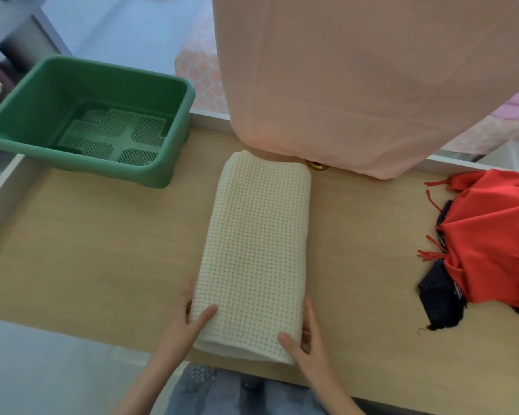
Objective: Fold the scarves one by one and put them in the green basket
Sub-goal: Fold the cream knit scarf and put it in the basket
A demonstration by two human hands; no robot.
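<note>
One head-worn view looks steeply down, close over the table [102, 250].

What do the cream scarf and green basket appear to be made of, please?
The cream scarf looks like soft, matte waffle-knit fabric, judging by its raised grid texture. The green basket is likely moulded plastic: smooth, slightly glossy walls and perforated base panels.

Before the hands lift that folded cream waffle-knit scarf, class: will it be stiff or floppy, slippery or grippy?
Probably floppy: the cream waffle-knit scarf lies in soft rounded folds, so lifted where the left hand and right hand pinch its near end, the far end would likely sag. Its bumpy knit should grip the wooden table rather than slide.
</note>
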